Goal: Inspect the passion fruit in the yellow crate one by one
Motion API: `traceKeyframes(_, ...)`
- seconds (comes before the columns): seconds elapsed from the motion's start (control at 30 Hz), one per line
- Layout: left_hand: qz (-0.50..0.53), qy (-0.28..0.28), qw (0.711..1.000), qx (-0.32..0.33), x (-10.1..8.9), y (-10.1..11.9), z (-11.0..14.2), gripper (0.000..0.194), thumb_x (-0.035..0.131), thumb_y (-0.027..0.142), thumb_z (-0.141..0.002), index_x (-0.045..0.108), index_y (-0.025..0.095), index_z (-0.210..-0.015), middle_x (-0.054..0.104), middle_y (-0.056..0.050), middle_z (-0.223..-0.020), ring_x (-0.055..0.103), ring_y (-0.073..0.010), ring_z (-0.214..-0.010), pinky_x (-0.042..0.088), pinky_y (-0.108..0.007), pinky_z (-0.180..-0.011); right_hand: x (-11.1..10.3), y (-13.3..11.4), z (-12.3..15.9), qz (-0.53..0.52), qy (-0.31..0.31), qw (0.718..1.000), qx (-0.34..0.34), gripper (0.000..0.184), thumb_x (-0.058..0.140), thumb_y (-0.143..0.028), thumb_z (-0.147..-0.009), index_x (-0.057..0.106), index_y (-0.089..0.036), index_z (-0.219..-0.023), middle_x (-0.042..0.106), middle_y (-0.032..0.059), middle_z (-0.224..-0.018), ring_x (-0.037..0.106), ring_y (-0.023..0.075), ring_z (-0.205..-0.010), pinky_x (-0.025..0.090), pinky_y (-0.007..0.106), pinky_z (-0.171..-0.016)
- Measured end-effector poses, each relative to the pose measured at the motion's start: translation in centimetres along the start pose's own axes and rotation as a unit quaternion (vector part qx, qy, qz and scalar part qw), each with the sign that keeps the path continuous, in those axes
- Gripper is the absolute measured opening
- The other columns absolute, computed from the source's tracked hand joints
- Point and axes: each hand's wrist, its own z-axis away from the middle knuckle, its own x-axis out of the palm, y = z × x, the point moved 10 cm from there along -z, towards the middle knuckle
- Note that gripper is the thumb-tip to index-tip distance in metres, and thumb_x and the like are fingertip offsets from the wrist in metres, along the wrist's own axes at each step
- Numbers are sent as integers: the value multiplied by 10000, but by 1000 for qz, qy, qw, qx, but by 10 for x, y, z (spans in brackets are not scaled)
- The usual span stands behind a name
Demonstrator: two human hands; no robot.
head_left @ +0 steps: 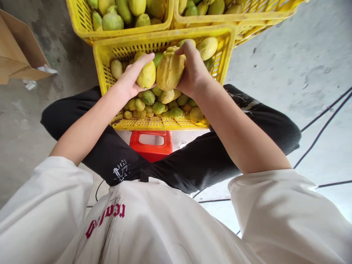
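Observation:
Over a yellow plastic crate (165, 125) at my knees, each hand grips one papaya-like fruit. My left hand (132, 77) is closed around a smooth, small yellow fruit (147, 76), thumb along its upper side. A larger, deeply ribbed yellow fruit (169, 71) with a lumpy top is in my right hand (194, 68), held from its right side with the thumb near the top. The two held fruits are side by side, close together. Below them lie many smaller green and yellow fruits (167, 96), and another yellow fruit (207, 48) rests at the crate's far right corner.
Two more yellow crates, the left one (121, 33) and the right one (233, 17), stand beyond with similar fruit. An opened cardboard box (22, 55) is at far left. A red stool (151, 148) shows between my legs. Black cables (321, 130) cross the concrete floor at right.

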Motion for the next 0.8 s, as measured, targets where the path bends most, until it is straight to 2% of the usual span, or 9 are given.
traceKeyframes(0.07, 16, 7, 1000, -18, 0, -4, 1, 125, 703, 352, -1139, 680, 322, -1020, 838, -1, -944, 735, -280, -1428, 628, -428, -1235, -1, 0, -3, -6, -13, 1000, -16, 214, 601, -415, -904, 590, -269, -1060, 782, 0, -949, 791, 256, -1041, 733, 399, -1010)
traceKeyframes(0.17, 38, -6, 999, -31, 4, -6, 4, 144, 609, 396, -1133, 670, 319, -1029, 786, -44, -851, 733, -331, -1411, 617, -493, -1240, -6, -1, -10, -16, -12, 999, -41, 72, 647, -300, -1063, 631, -236, -1093, 765, -11, -901, 797, 228, -984, 733, 351, -1023)
traceKeyframes(0.27, 47, -30, 998, -35, 10, -7, 8, 163, 583, 411, -1135, 675, 286, -1083, 788, -72, -890, 752, -345, -1362, 623, -498, -1229, -9, -1, -16, -26, -19, 999, -44, 92, 711, -228, -1118, 643, -228, -1180, 773, -21, -872, 812, 244, -943, 755, 384, -991)
traceKeyframes(0.4, 42, -11, 998, -47, 9, -10, 5, 173, 533, 368, -1186, 683, 292, -1144, 805, -50, -971, 794, -306, -1328, 678, -417, -1143, -16, 0, -15, -9, 19, 1000, -19, 82, 704, -312, -1197, 648, -252, -1199, 786, -24, -900, 827, 249, -946, 760, 386, -915)
traceKeyframes(0.47, 35, -8, 999, -40, 8, -11, 0, 206, 529, 400, -1209, 692, 288, -1152, 805, -25, -1003, 821, -283, -1289, 708, -392, -1078, -17, 2, -10, 8, 48, 999, 0, 167, 655, -396, -1241, 664, -245, -1169, 785, -21, -893, 819, 243, -936, 752, 371, -879)
traceKeyframes(0.57, 26, -23, 999, -33, 7, -12, -7, 156, 689, 449, -1136, 744, 313, -1189, 838, -20, -1044, 834, -285, -1286, 725, -375, -1017, -12, 5, -5, 11, 48, 999, 4, 328, 659, -551, -1242, 673, -243, -1128, 787, -35, -866, 790, 235, -883, 749, 371, -838)
traceKeyframes(0.63, 16, -27, 999, -27, 5, -12, -9, 132, 787, 417, -1062, 769, 335, -1164, 856, -24, -1040, 822, -300, -1323, 720, -387, -1030, -11, 6, -6, 6, 38, 999, -10, 350, 679, -586, -1232, 671, -247, -1141, 791, -45, -859, 774, 228, -854, 744, 366, -821)
traceKeyframes(0.73, -16, -42, 999, -5, 6, -9, -6, 71, 798, 342, -1058, 743, 302, -1035, 864, -28, -1039, 770, -319, -1417, 686, -439, -1129, -11, 8, -15, 0, 0, 1000, -31, 322, 779, -550, -1178, 663, -249, -1167, 799, -48, -861, 780, 232, -872, 739, 366, -825)
traceKeyframes(0.8, -41, -43, 998, 3, 5, -8, -4, 107, 775, 307, -1073, 710, 289, -990, 874, -25, -1053, 733, -327, -1463, 644, -471, -1194, -13, 11, -19, 7, -22, 999, -33, 417, 926, -569, -1039, 661, -262, -1138, 802, -55, -866, 782, 239, -899, 733, 372, -830)
